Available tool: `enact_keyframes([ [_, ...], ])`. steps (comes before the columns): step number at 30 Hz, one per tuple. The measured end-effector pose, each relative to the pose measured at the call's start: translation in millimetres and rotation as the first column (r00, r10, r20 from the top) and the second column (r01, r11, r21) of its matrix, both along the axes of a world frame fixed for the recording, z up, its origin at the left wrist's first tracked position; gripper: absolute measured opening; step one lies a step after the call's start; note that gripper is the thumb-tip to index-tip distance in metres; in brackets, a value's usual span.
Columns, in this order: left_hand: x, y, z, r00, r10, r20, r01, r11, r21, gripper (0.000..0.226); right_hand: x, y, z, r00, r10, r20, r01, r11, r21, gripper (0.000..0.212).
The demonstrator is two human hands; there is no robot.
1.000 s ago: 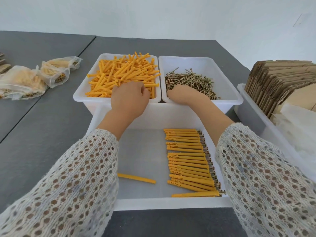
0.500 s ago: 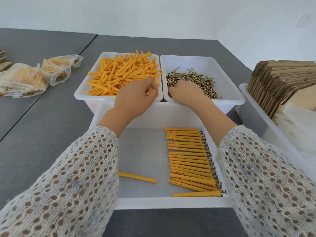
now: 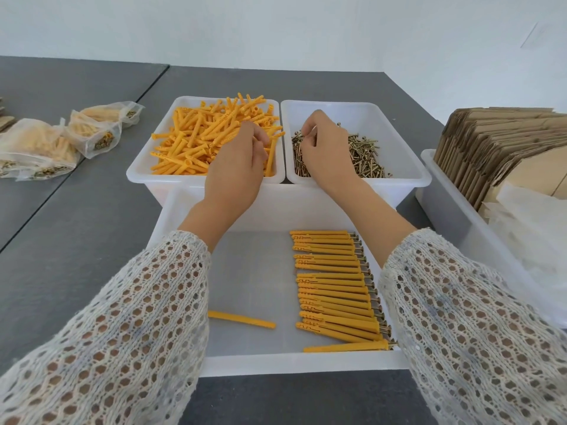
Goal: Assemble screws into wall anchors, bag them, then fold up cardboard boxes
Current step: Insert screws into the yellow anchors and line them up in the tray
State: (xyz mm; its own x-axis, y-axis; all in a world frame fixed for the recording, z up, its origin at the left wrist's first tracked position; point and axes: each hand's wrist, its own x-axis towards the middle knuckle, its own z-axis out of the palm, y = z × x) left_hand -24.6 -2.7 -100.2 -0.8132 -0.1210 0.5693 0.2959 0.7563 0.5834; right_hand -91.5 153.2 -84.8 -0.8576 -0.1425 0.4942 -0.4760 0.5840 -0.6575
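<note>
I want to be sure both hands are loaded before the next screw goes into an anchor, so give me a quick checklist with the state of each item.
1. Left hand has an anchor: cannot tell; its curled fingers sit over the anchor bin, the grip hidden.
2. Right hand has a screw: cannot tell; fingertips pinch together above the screws, nothing clearly seen between them.
3. Space in the front tray: ok, the bare floor lies left of the assembled row.
4. Stray single anchor clear of the row: ok, lying apart.
5. Anchor and screw supply: ok, both bins hold plenty.
</note>
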Motion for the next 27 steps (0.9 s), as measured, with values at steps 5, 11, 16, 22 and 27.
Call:
enact_keyframes([
  [5, 0.2, 0.8, 1.3, 1.000, 0.016, 0.000, -0.016, 1.000, -0.006, 0.018, 0.5, -0.1, 1.3, 0.997, 0.026, 0.071, -0.026, 1.000, -0.005, 0.022],
  [11, 1.3, 1.9, 2.9, 0.999, 0.032, 0.000, -0.032, 0.999, 0.015, 0.023, 0.4, 0.7, 2.1, 0.992, -0.114, 0.055, 0.103, 0.979, 0.178, 0.019],
  [16, 0.1, 0.9, 3.1, 0.999, 0.004, -0.051, 0.001, 0.996, 0.086, 0.021, 0.6, 2.4, 0.9, 0.975, -0.172, 0.141, 0.121, 0.943, 0.310, 0.024],
  [22, -3.0, -1.1, 1.7, 0.997, -0.026, -0.076, 0.036, 0.991, 0.130, 0.024, 0.9, 4.5, 1.9, 0.950, -0.185, 0.250, 0.089, 0.933, 0.349, 0.028],
  [27, -3.3, -0.2, -1.0, 0.997, -0.050, -0.058, 0.058, 0.989, 0.139, 0.025, 2.2, 5.2, 7.3, 0.940, -0.173, 0.293, 0.075, 0.945, 0.318, 0.031],
])
